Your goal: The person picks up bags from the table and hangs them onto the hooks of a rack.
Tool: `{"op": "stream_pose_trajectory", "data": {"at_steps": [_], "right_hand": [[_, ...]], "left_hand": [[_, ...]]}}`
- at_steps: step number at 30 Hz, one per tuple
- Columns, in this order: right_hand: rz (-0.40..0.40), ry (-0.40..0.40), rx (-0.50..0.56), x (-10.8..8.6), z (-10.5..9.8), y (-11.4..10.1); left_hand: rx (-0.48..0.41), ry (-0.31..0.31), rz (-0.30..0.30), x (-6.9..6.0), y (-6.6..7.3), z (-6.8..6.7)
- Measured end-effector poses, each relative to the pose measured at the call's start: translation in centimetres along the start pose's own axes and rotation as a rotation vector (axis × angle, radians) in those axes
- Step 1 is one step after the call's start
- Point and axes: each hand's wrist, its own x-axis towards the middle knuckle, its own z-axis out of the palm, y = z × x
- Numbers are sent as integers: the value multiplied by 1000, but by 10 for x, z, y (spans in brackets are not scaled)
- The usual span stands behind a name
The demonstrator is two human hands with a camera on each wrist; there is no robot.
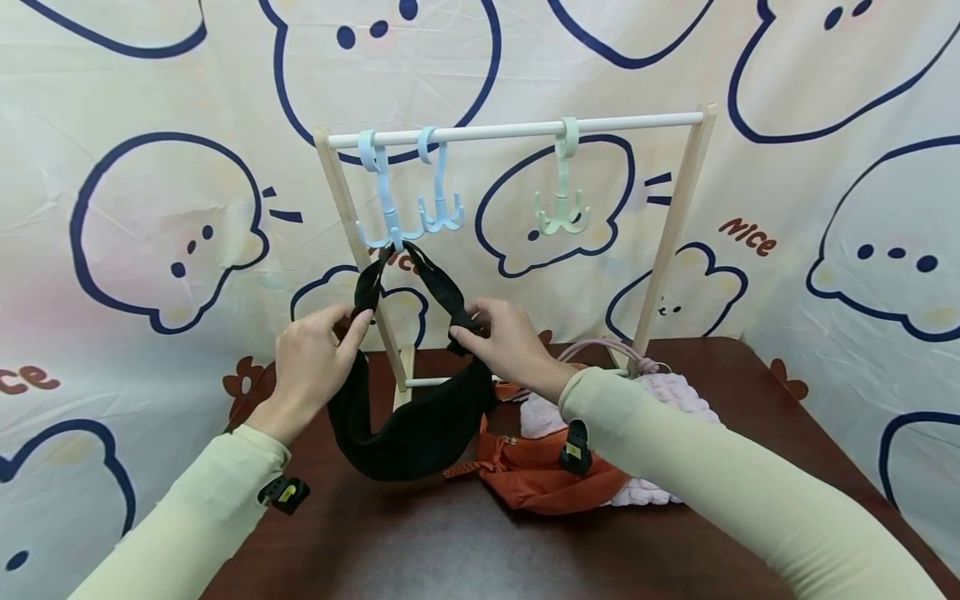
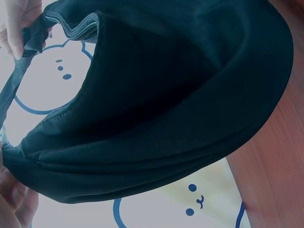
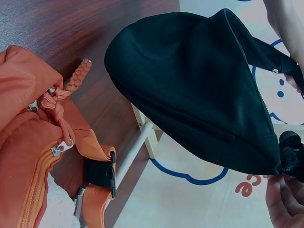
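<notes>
A black shoulder bag [image 1: 420,437] hangs by its strap from the left light blue hook [image 1: 386,192] in the head view. My left hand [image 1: 318,358] pinches the strap where it meets the bag's left end. On the other side, my right hand [image 1: 510,342] pinches the strap by its knot at the right end. The left wrist view shows the bag [image 2: 166,128] up close, with a zipper [image 2: 85,31] along its top edge. In the right wrist view its body [image 3: 185,90] droops above the table, and fingers of my right hand [image 3: 285,202] hold its corner.
A wooden rack with a white rail [image 1: 502,131] also bears a second blue hook [image 1: 441,187] and a green hook [image 1: 562,187]. An orange bag [image 1: 532,479] and a pink quilted bag [image 1: 675,396] lie on the dark table [image 1: 360,550] at the right.
</notes>
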Motion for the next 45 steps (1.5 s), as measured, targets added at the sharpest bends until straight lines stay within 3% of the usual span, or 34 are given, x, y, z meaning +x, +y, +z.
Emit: {"op": "stream_pose_trajectory", "data": {"at_steps": [45], "right_hand": [[6,-111,-40,-1,7,0]], "left_hand": [[-7,-77,-52,-5,-9,2]]}}
